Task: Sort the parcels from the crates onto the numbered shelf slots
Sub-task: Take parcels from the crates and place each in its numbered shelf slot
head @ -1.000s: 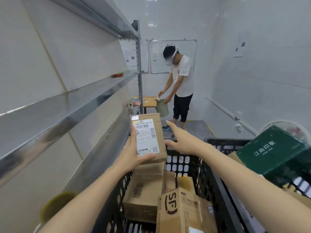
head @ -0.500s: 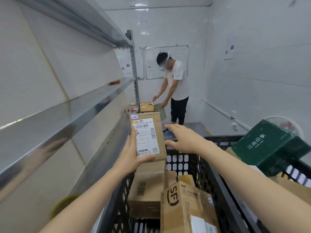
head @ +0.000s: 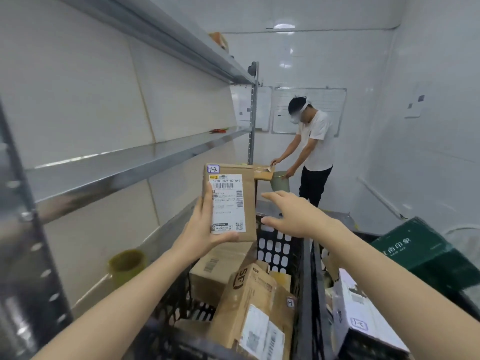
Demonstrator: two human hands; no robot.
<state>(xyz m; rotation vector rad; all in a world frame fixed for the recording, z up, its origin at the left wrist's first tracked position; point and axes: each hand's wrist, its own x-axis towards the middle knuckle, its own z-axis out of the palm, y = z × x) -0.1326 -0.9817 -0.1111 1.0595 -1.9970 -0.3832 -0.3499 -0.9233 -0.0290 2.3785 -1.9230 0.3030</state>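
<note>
Parcel (head: 250, 203) label (head: 228, 203) print unreadable, green box (head: 426, 253) cut off at right

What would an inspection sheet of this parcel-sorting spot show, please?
Surface: steel shelving on the left, several levels.
Job's things: parcel tagged 1-2, held upright; black crate holding an SF box and other cartons; green box and white box to the right.
Clutter: yellowish roll on its lower level; small red item on its middle level.
Grips: left hand holds the parcel's lower left; right hand open beside it.
Cables: nothing seen.
Surroundings: another person at a small table by a whiteboard.
</note>
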